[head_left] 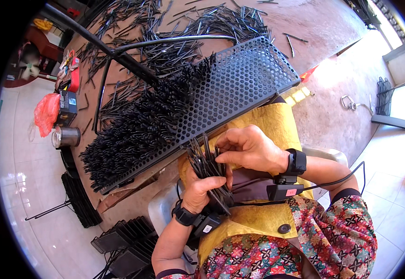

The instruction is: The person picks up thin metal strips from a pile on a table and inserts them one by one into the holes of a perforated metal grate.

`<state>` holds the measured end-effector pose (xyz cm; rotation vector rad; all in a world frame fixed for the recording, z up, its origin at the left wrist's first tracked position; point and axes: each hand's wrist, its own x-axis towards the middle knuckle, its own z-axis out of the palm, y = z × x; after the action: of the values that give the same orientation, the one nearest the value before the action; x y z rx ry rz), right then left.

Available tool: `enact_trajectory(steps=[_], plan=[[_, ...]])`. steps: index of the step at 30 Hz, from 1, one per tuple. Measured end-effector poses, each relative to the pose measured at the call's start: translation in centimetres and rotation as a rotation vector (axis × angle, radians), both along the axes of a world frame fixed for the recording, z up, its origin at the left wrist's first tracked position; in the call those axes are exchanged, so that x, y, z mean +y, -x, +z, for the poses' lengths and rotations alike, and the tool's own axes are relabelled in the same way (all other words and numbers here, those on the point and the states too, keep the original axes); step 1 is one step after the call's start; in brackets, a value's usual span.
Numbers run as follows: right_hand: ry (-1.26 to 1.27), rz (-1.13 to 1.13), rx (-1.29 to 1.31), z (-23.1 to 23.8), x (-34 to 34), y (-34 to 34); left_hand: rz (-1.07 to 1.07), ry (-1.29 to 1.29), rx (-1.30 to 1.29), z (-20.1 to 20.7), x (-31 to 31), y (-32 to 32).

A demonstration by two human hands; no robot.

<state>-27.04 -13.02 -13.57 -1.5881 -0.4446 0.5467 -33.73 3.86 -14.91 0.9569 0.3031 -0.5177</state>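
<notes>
In my left hand [197,193] is a bundle of thin dark strips [207,162], the fingers wrapped round it over my lap. The tips of the strips stick up unevenly toward the panel. My right hand [251,149] is closed in a pinch at the upper right side of the bundle, around the end of a strip. Just beyond both hands lies a long black perforated panel [244,76], slanting from lower left to upper right. Dense black strips [137,128] stand in its left part, while the holes at its right end show bare.
Loose dark strips [228,21] lie scattered over the brown table [318,18]. A black metal bar [95,42] crosses above the panel. A metal can [66,137], dark box [67,109] and red plastic bag [47,111] stand at left. Black racks [132,244] sit lower left.
</notes>
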Motion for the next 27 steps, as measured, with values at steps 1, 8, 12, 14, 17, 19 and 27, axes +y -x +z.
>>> enact_trajectory(steps=[1, 8, 12, 14, 17, 19, 27], plan=[[-0.031, -0.038, 0.032, 0.0, 0.0, 0.1, -0.004, -0.010, -0.002, 0.0, 0.1, 0.0], [0.091, -0.265, -0.424, 0.7, -1.1, -1.3, 0.017, 0.003, 0.033, -0.7, 0.2, 0.2], [0.086, -0.580, -0.570, 2.4, -1.3, -4.4, 0.004, 0.010, 0.008, -1.1, 0.5, 0.2], [0.136, -0.661, -0.903, 3.3, -1.2, -6.6, -0.004, 0.026, -0.005, -1.2, 0.5, 0.2], [0.115, -0.656, -1.207, 3.1, -0.2, -9.4, 0.011, 0.025, -0.013, -0.8, 0.2, 0.1], [0.100, -0.639, -1.315, 2.7, 0.8, -10.3, 0.033, 0.002, -0.023, -0.5, 0.1, 0.2], [0.306, -0.403, -1.430, 0.6, 2.5, -11.5, 0.008, -0.011, -0.007, -0.1, 0.4, 0.1]])
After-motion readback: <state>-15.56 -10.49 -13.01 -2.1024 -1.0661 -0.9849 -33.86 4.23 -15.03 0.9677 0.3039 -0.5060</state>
